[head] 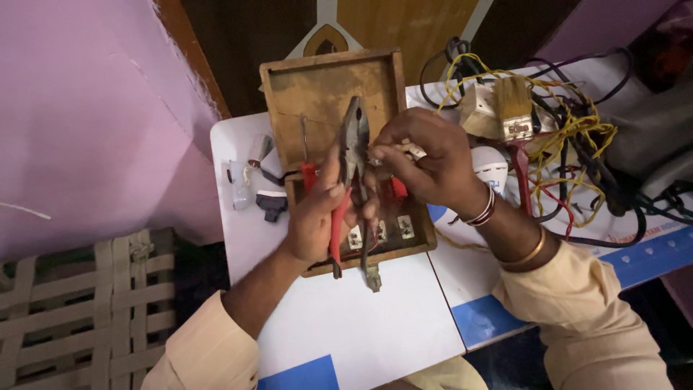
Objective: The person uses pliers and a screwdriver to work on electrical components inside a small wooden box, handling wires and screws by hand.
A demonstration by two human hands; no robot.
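Observation:
My left hand [317, 213] grips a pair of pliers [352, 155] with worn red handles, jaws pointing up and away from me. My right hand [426, 155] pinches a small pale part [410, 150] right at the pliers' jaws. Both hands hover over an open wooden box [328, 87] lying on a white table [361, 325]. Inside the box's near end sit small metal-and-white switch parts [406, 227] and a red-handled tool [308, 173], partly hidden by my hands.
A paintbrush [514, 108] with a red handle lies on a tangle of yellow, red and black wires [577, 144] at the right. Small white and black parts [271, 206] rest left of the box. A pink wall [94, 108] rises at left; woven webbing [72, 303] lies below.

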